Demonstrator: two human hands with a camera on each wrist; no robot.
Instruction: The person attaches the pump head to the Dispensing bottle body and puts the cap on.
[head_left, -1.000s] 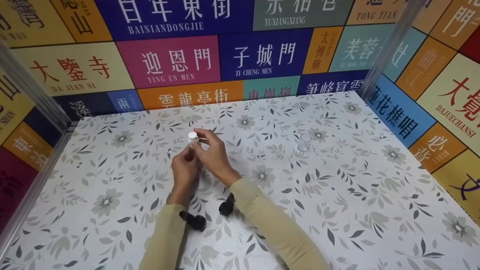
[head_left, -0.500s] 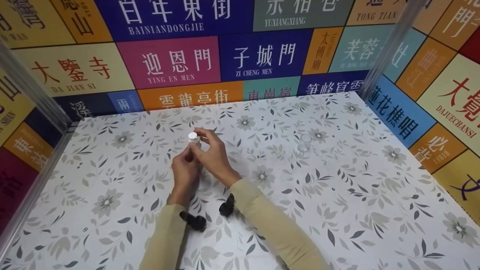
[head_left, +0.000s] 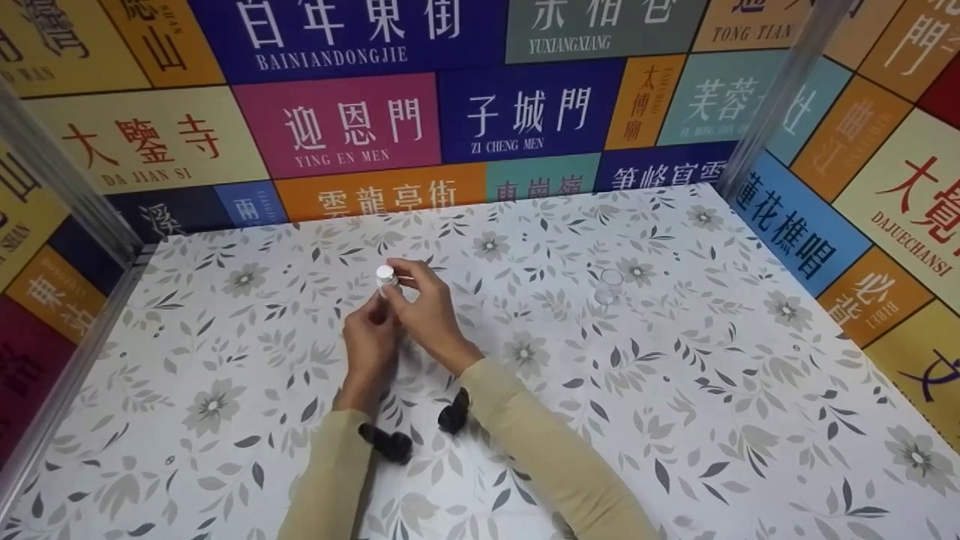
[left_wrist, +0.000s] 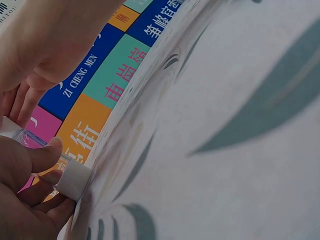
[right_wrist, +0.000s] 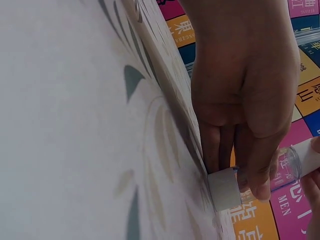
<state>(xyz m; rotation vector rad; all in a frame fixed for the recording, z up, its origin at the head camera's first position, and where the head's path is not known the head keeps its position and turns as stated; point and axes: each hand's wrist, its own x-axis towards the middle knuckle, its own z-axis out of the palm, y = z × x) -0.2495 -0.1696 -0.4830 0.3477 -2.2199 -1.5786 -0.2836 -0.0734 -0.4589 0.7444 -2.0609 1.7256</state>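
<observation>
A small clear bottle [right_wrist: 283, 172] stands upright on the table, with a white cap [head_left: 385, 274] on top and a white bottom part [left_wrist: 74, 180] right at the tabletop. Low on the bottle, my left hand [head_left: 369, 334] grips it; the left wrist view shows thumb and fingers pinching it just above the white bottom. My right hand [head_left: 427, 307] holds the top, its thumb and fingers around the white cap. Only some right fingertips [right_wrist: 314, 187] show at the edge of the right wrist view.
To the right on the table [head_left: 675, 420] stands a small transparent cup-like piece [head_left: 609, 287]. Colourful sign-covered walls [head_left: 337, 120] rise behind and at both sides, with clear posts at the back corners. The table wears a floral cloth.
My right hand's fingers shift slightly around the bottle's top. The left hand, the bottle and the transparent piece stay in place.
</observation>
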